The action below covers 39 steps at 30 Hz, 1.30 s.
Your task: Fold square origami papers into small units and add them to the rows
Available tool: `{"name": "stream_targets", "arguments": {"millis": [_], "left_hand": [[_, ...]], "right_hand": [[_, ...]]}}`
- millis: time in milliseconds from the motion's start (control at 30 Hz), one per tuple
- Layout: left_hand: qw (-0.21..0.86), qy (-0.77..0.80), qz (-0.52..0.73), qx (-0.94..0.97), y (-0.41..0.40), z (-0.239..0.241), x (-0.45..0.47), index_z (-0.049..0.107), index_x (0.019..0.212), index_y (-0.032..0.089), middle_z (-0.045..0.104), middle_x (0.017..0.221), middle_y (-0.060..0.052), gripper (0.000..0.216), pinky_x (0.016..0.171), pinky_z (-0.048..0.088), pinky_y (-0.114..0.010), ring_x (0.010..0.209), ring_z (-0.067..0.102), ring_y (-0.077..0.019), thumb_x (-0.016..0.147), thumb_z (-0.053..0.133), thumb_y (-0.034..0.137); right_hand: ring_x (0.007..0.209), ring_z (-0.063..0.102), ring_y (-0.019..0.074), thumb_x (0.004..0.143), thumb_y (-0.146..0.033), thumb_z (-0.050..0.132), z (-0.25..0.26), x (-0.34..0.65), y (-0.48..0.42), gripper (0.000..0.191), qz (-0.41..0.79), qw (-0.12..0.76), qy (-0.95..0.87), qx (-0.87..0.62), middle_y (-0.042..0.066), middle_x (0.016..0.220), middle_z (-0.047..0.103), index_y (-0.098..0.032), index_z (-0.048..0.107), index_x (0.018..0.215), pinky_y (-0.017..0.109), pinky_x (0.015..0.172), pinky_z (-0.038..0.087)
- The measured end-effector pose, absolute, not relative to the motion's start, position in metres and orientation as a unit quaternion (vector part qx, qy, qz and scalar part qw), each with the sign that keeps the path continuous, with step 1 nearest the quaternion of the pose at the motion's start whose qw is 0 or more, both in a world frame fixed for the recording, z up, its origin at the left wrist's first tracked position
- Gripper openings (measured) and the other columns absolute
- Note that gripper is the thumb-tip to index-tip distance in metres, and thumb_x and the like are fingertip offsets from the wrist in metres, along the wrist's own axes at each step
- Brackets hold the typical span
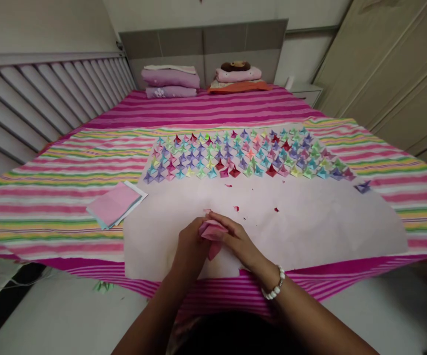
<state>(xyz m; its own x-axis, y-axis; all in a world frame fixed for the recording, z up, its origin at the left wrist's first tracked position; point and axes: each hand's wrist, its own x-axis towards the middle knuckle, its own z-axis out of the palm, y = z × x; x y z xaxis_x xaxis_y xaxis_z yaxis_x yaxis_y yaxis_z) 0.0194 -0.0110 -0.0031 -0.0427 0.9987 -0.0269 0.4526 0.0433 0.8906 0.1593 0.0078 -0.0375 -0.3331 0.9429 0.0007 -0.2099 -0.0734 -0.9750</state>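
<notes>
A partly folded pink origami paper point(213, 231) is held between my two hands, just above the near part of a large white sheet point(309, 217). My left hand point(191, 241) wraps round its left side, with the fingers partly hidden. From the right, my right hand point(237, 236) closes on the same paper, its fingers reaching over the top edge. A pointed pink flap hangs down between the palms. Beyond the hands, rows of small folded paper pieces point(228, 153) in many colours stand on the sheet. A single purple folded piece point(363, 186) lies apart at the right.
To the left, a stack of square paper point(113, 204), pink on top, overlaps the sheet's edge. Small red paper scraps point(236, 209) lie beyond my hands. Folded bedding point(171, 81) rests by the headboard point(183, 42). A slatted rail point(69, 93) borders the bed's left side.
</notes>
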Motion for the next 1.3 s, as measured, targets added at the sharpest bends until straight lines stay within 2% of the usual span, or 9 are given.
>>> {"name": "stream_targets", "arguments": {"millis": [133, 300, 367, 500, 600, 700, 833, 1067, 1300], "left_hand": [[0.367, 0.617, 0.371, 0.589, -0.009, -0.009, 0.015, 0.068, 0.087, 0.020, 0.071, 0.077, 0.000, 0.015, 0.062, 0.048, -0.025, 0.072, 0.065, -0.0181, 0.074, 0.060, 0.018], [0.371, 0.615, 0.362, 0.594, -0.008, -0.011, 0.007, 0.068, 0.087, 0.019, 0.071, 0.077, 0.000, 0.019, 0.063, 0.048, -0.025, 0.073, 0.065, -0.0175, 0.076, 0.054, 0.014], [0.381, 0.606, 0.352, 0.603, -0.008, -0.010, 0.006, 0.069, 0.090, 0.020, 0.072, 0.081, 0.000, 0.019, 0.065, 0.049, -0.025, 0.076, 0.065, -0.0174, 0.078, 0.054, 0.017], [0.394, 0.603, 0.351, 0.598, -0.006, -0.010, 0.006, 0.069, 0.101, 0.020, 0.074, 0.089, -0.002, 0.026, 0.070, 0.051, -0.026, 0.080, 0.066, -0.0176, 0.079, 0.055, 0.018], [0.417, 0.600, 0.359, 0.581, -0.005, -0.011, 0.006, 0.066, 0.109, 0.019, 0.074, 0.093, -0.005, 0.033, 0.070, 0.052, -0.028, 0.081, 0.068, -0.0186, 0.079, 0.056, 0.018], [0.418, 0.577, 0.384, 0.587, -0.005, -0.013, 0.004, 0.066, 0.113, 0.020, 0.073, 0.108, -0.005, 0.037, 0.083, 0.052, -0.031, 0.096, 0.067, -0.0201, 0.078, 0.055, 0.015], [0.440, 0.562, 0.407, 0.570, -0.005, -0.016, 0.003, 0.063, 0.120, 0.020, 0.069, 0.120, -0.005, 0.044, 0.092, 0.051, -0.034, 0.107, 0.064, -0.0204, 0.078, 0.052, 0.013], [0.557, 0.545, 0.415, 0.469, -0.004, -0.011, 0.001, 0.072, 0.106, 0.017, 0.072, 0.112, -0.007, 0.036, 0.081, 0.056, -0.034, 0.099, 0.067, -0.0229, 0.073, 0.058, 0.015], [0.679, 0.504, 0.425, 0.323, -0.004, -0.010, -0.003, 0.075, 0.094, 0.015, 0.076, 0.093, -0.008, 0.029, 0.084, 0.053, -0.034, 0.086, 0.068, -0.0197, 0.066, 0.069, 0.015]], "right_hand": [[0.102, 0.063, 0.0219, 0.068, -0.034, 0.080, -0.043, 0.154, 0.005, 0.070, 0.668, 0.433, -0.508, -0.330, 0.006, 0.116, 0.066, -0.028, 0.051, 0.132, 0.038, 0.087, 0.052], [0.088, 0.063, 0.0168, 0.075, -0.028, 0.072, -0.044, 0.155, 0.009, 0.043, 0.527, 0.470, -0.599, -0.377, 0.008, 0.134, 0.053, -0.029, 0.063, 0.118, 0.031, 0.071, 0.053], [0.089, 0.062, 0.0175, 0.077, -0.027, 0.070, -0.043, 0.157, 0.011, 0.031, 0.475, 0.480, -0.626, -0.391, 0.008, 0.129, 0.056, -0.028, 0.068, 0.108, 0.031, 0.071, 0.052], [0.092, 0.061, 0.0192, 0.079, -0.019, 0.066, -0.042, 0.160, 0.015, 0.014, 0.418, 0.504, -0.637, -0.407, 0.006, 0.101, 0.064, -0.025, 0.072, 0.090, 0.033, 0.075, 0.050], [0.091, 0.062, 0.0182, 0.078, -0.014, 0.063, -0.044, 0.160, 0.015, 0.021, 0.413, 0.512, -0.641, -0.396, 0.005, 0.099, 0.064, -0.025, 0.071, 0.093, 0.033, 0.076, 0.051], [0.091, 0.062, 0.0176, 0.078, -0.010, 0.060, -0.044, 0.160, 0.012, 0.031, 0.386, 0.519, -0.657, -0.388, 0.006, 0.106, 0.064, -0.026, 0.067, 0.103, 0.032, 0.075, 0.051], [0.098, 0.062, 0.0198, 0.080, -0.009, 0.055, -0.043, 0.160, 0.009, 0.026, 0.321, 0.529, -0.686, -0.382, 0.008, 0.107, 0.064, -0.024, 0.069, 0.096, 0.034, 0.078, 0.051], [0.081, 0.063, 0.0184, 0.071, -0.011, 0.057, -0.044, 0.162, 0.013, 0.021, 0.458, 0.528, -0.580, -0.418, 0.006, 0.102, 0.068, -0.023, 0.070, 0.082, 0.030, 0.064, 0.048], [0.097, 0.063, 0.0209, 0.063, -0.008, 0.051, -0.045, 0.164, 0.017, 0.028, 0.551, 0.529, -0.514, -0.391, 0.004, 0.104, 0.069, -0.023, 0.072, 0.075, 0.033, 0.079, 0.049]]}}
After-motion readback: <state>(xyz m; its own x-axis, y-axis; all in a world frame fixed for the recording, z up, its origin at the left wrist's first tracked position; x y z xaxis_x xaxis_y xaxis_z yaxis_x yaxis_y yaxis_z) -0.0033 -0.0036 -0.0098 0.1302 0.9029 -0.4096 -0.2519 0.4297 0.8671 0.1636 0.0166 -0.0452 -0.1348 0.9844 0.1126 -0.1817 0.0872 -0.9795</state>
